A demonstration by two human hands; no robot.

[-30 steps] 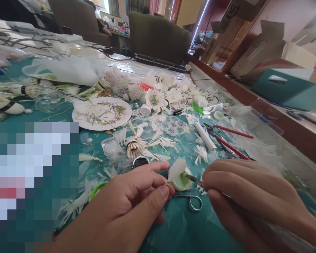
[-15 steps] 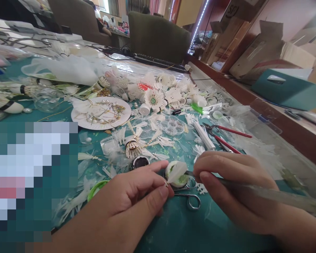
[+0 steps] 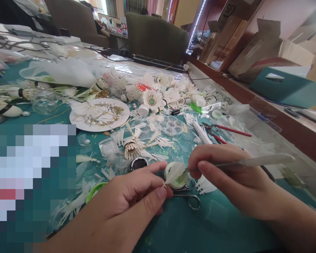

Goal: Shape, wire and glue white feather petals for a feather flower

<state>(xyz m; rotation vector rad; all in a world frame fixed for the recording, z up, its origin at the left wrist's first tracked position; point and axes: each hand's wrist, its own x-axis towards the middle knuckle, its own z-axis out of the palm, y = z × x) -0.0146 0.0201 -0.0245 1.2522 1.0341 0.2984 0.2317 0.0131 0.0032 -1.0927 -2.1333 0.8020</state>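
My left hand pinches a small white feather piece by its narrow end, between thumb and fingers. The piece stands over a small round jar with pale green stuff in it. From the right, my right hand grips a slim translucent-handled tool like a pen; its tip is at the edge of the feather piece. Metal scissors lie partly under the jar and my left fingers. Just behind my left hand is an open jar of black stuff.
Red-handled pliers lie beyond my right hand. A white plate holds pearls and wires. Shuttlecocks are heaped farther back, before a keyboard. A teal box stands right. Blurred blocks hide the lower left.
My right hand has shifted slightly left and up, and the tool's back end has swung upward. My left hand still pinches the feather piece, nearly unmoved.
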